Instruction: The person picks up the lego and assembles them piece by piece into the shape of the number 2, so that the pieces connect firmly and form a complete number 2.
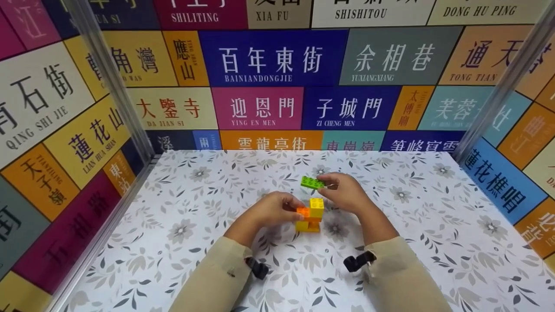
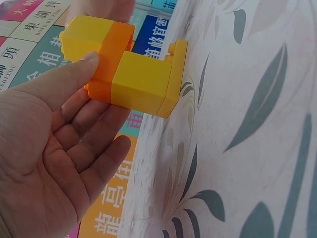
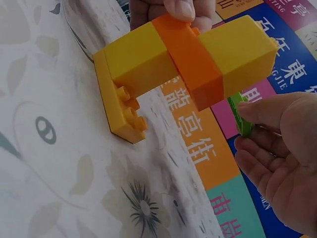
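My left hand point(image 1: 274, 211) pinches the orange brick point(image 1: 302, 212) of a small toy-brick stack, thumb on its near side in the left wrist view. Above that orange brick, offset to the right, sits a yellow brick point(image 1: 316, 209). Below it comes another yellow brick point(image 2: 142, 79), which stands on a thin yellow-orange base piece point(image 3: 118, 106) with bare studs at one end. The base rests on the tabletop. Just behind the stack, my right hand point(image 1: 344, 193) holds a thin bright green brick point(image 1: 309, 182) between thumb and fingers, raised with its studs upward.
A white tabletop point(image 1: 182, 264) with grey leaves and flowers spreads under both hands. Walls of coloured name panels point(image 1: 273, 58) stand at the back and sides, with clear strips point(image 1: 130, 99) at the corners. Black wrist mounts point(image 1: 359, 261) sit on the beige sleeves point(image 1: 217, 273).
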Demonstrator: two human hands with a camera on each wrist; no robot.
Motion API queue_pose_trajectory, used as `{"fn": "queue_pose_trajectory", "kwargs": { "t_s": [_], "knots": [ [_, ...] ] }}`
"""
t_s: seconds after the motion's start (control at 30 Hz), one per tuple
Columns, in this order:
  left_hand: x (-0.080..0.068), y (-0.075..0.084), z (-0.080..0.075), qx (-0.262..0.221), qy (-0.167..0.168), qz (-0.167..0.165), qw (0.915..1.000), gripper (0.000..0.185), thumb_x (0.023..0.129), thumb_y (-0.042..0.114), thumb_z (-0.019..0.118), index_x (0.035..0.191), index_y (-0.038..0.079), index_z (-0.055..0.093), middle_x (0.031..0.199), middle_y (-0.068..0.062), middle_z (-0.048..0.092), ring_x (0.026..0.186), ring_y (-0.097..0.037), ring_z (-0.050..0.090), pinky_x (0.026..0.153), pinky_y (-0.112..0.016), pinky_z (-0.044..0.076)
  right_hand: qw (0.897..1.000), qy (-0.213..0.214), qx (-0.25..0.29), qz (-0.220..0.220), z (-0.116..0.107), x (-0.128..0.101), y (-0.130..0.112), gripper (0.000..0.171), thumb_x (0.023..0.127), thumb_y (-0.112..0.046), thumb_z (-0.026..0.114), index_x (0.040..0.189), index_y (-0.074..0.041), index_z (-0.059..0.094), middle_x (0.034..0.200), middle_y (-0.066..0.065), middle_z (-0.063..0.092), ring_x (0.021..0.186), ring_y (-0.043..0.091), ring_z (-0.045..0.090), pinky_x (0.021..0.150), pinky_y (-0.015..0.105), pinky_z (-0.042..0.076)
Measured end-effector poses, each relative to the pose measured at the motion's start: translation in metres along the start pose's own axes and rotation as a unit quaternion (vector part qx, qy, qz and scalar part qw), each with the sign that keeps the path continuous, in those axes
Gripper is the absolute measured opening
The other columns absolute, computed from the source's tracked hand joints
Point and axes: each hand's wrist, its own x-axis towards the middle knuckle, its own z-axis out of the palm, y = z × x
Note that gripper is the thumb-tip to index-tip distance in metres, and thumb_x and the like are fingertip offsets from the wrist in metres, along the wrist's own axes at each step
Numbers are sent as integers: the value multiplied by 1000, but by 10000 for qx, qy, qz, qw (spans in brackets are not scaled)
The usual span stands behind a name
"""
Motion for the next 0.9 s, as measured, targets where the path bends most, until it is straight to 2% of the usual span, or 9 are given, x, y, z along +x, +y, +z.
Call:
{"fn": "queue_pose_trajectory", "kwargs": {
  "t_s": [0.3, 0.57, 0.77, 0.9],
  "knots": [
    [0, -1, 0, 54, 35, 99, 9999, 20, 92, 33, 87, 111, 30, 80, 105, 11, 77, 98, -12, 69, 97, -36, 58, 9974, -145, -229, -661, -14, -28, -19, 42, 102, -27, 73, 143, -20, 69, 145, 5, 69, 133, 36, 66, 110, 55, 55],
    [0, -3, 2, 125, 135, 560, 9983, 19, 92, 29, 87, 109, 23, 80, 109, 7, 79, 97, -10, 69, 95, -35, 58, 9948, -178, -443, -902, -17, -42, -30, 40, 100, -28, 76, 138, -19, 72, 141, 5, 72, 127, 31, 68, 112, 57, 53],
    [-2, -3, 2, 159, 160, 583, 9980, 18, 92, 31, 87, 106, 24, 79, 109, 8, 78, 97, -11, 68, 96, -37, 58, 9938, -320, -463, -958, -17, -42, -29, 39, 98, -26, 78, 136, -18, 74, 138, 5, 72, 125, 31, 69, 112, 57, 53],
    [-3, -2, 1, 152, 126, 400, 9990, 16, 92, 34, 87, 100, 24, 77, 102, 8, 77, 91, -14, 67, 89, -35, 57, 9918, -585, -365, -1074, -17, -42, -28, 37, 98, -24, 79, 134, -17, 75, 135, 7, 74, 123, 30, 71, 112, 57, 53]
  ]
}}
